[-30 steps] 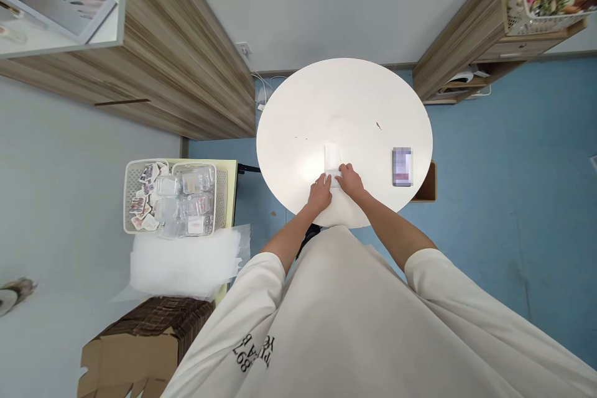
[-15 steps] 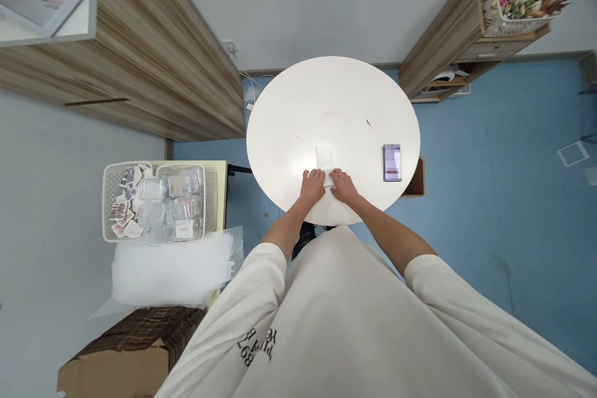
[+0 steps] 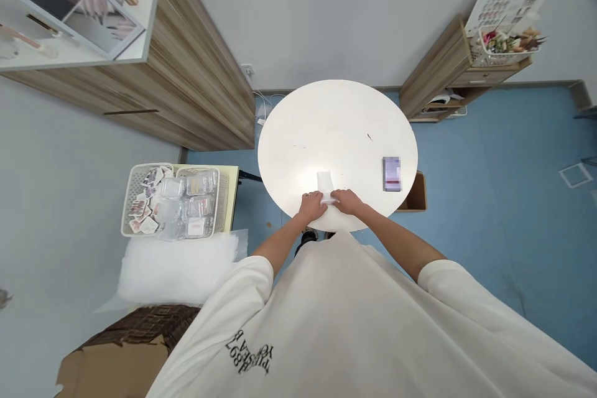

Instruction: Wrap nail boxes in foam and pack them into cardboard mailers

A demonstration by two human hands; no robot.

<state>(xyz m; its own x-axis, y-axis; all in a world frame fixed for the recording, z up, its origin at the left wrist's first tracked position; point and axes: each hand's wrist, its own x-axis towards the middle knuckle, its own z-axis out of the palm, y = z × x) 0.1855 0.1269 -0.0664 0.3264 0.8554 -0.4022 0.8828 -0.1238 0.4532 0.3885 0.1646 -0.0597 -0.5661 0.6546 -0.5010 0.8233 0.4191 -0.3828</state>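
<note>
A small white packet (image 3: 324, 181) lies on the round white table (image 3: 336, 118) near its front edge. My left hand (image 3: 311, 205) grips the packet's near left end with curled fingers. My right hand (image 3: 347, 200) pinches its near right end. The two hands almost touch each other. The packet's near end is hidden under my fingers.
A phone (image 3: 392, 173) lies on the table's right side. A white basket (image 3: 175, 199) of small packets sits on a yellow stand to the left, with white foam sheets (image 3: 175, 267) and a cardboard box (image 3: 116, 354) below it. Wooden cabinets (image 3: 196, 74) flank the table.
My hands have drawn closer together on the packet's near end. The view shifted, so the table now appears a little lower in the picture.
</note>
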